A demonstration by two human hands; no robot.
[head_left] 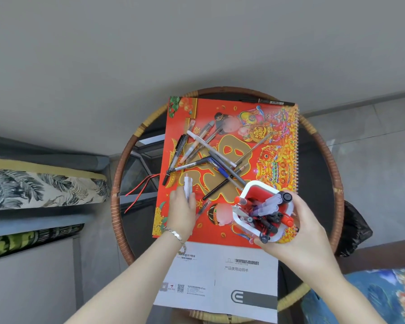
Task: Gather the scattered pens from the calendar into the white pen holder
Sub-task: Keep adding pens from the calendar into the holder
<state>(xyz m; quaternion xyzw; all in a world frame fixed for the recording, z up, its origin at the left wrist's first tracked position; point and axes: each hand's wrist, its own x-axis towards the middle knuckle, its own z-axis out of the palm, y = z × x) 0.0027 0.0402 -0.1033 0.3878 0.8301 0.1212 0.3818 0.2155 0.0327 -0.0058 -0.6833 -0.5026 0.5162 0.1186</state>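
A red and gold calendar (229, 118) lies on a round glass table. Several pens (211, 155) are scattered in a crossed heap on its upper middle. My left hand (182, 210) is closed around a white pen (187, 186) that sticks up from the fist, just below the heap. My right hand (297, 228) grips the white pen holder (248, 190) with a red inside, tilted over the calendar's lower right corner. Several pens and markers (268, 213) stand in the holder. One dark pen (267, 102) lies along the calendar's top edge.
The round table has a woven rattan rim (119, 183). A white instruction leaflet (220, 279) lies at the near edge below the calendar. A red cord (140, 190) hangs off the calendar's left side. A patterned cushion (38, 185) is left, blue fabric (369, 298) lower right.
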